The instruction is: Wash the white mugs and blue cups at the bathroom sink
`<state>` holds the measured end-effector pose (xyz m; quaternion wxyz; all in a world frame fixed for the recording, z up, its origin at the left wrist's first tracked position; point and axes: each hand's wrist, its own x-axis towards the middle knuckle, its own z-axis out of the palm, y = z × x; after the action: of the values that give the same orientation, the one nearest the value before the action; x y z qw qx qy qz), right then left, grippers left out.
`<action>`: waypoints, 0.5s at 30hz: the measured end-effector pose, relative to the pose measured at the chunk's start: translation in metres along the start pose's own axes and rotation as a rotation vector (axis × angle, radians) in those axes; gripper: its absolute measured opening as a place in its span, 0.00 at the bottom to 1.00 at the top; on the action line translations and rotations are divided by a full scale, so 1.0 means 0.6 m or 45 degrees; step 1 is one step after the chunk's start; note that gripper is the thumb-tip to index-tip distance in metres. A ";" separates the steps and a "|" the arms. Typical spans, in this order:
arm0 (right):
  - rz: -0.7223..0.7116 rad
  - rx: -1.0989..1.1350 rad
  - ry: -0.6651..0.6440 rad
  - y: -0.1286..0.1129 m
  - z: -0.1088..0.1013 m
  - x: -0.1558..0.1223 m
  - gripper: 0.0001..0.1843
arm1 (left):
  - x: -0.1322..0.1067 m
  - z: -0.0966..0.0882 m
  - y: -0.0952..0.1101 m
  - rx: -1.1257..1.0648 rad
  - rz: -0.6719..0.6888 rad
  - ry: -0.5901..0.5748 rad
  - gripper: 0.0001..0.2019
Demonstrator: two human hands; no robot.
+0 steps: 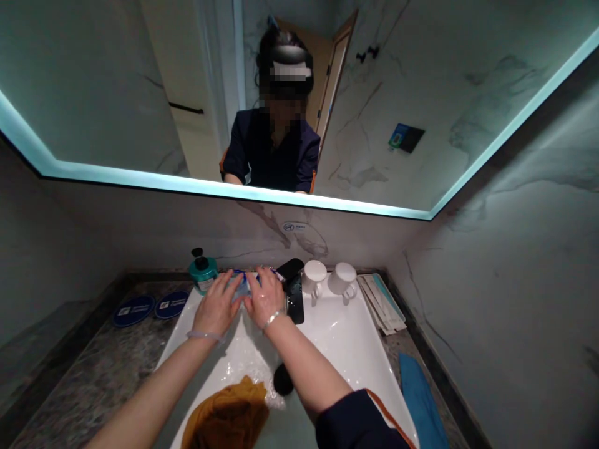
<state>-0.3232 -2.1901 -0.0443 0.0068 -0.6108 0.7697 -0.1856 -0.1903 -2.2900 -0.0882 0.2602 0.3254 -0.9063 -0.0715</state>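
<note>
My left hand (216, 305) and my right hand (265, 298) grip a clear plastic packet with blue edging (241, 287) from either side, at the back of a white basin (337, 337). The hands hide much of the packet. Just right of my right hand stands a black tap (294, 300). A wet orange-brown cloth (226, 415) lies in the near part of the basin, below my left forearm. A round black drain stopper (283, 379) sits close to my right forearm.
Behind the basin stand a teal-capped jar (203, 274) and two white mugs (327, 279). Round blue signs (133, 310) lie on the speckled stone counter (93, 368), with paper packets (380, 304) and a blue towel (421, 399) on the right. A lit mirror (374, 112) hangs above.
</note>
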 end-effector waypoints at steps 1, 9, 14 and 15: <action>-0.008 0.050 0.021 -0.004 0.014 -0.038 0.24 | -0.027 0.000 -0.003 -0.068 0.023 0.092 0.23; 0.052 0.169 -0.652 -0.030 0.229 -0.272 0.28 | -0.268 0.058 -0.037 -0.513 -0.641 -0.174 0.29; 0.343 0.440 -0.355 0.068 0.184 -0.245 0.17 | -0.284 0.067 -0.041 -0.635 -0.899 -0.377 0.37; 0.438 0.490 -0.253 0.099 0.166 -0.238 0.15 | -0.273 0.069 -0.035 -0.647 -0.913 -0.389 0.37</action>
<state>-0.3191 -2.0718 -0.1852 0.2295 -0.4738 0.8082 -0.2637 -0.0931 -2.2054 -0.1994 0.1542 0.5298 -0.7182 -0.4240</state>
